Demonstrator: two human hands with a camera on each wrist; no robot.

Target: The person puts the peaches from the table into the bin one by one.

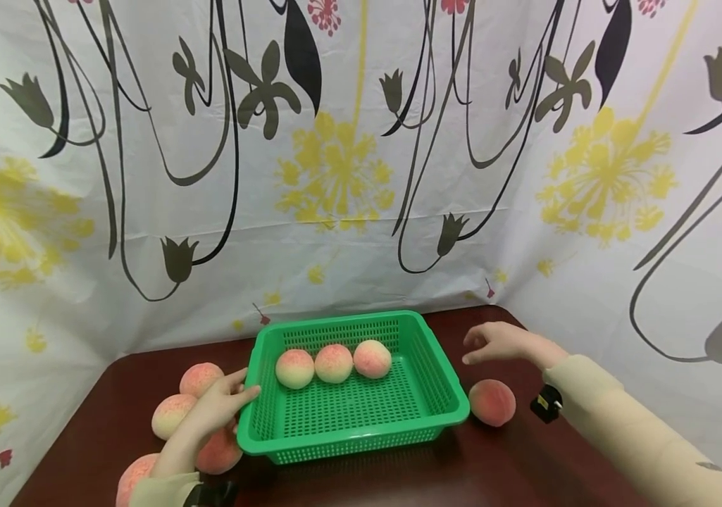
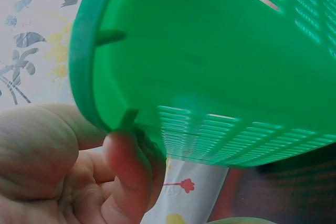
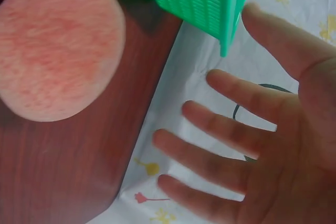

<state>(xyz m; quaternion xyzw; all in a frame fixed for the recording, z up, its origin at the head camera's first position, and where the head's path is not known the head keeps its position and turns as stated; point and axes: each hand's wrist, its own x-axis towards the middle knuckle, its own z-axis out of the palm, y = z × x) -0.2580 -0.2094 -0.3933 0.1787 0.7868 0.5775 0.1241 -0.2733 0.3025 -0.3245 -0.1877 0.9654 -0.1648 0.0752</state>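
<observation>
A green plastic basket (image 1: 361, 435) stands mid-table, with three pink-and-cream peaches in a row inside: a left one (image 1: 294, 369), a middle one (image 1: 334, 363) and a right one (image 1: 372, 359). At its left side, my left hand (image 1: 213, 408) grips the rim; the left wrist view has the fingers curled at the rim (image 2: 84, 61). My right hand (image 1: 495, 342) hovers off the basket's right side, fingers spread and holding nothing in the right wrist view. Nearest to it, a redder peach (image 1: 492, 403) lies on the table beside the basket.
Left of the basket several more peaches lie on the dark red table (image 1: 113, 394), among them one at the back (image 1: 201, 379) and one under the left wrist (image 1: 218, 452). A white patterned sheet (image 1: 348, 267) hangs behind and at the sides.
</observation>
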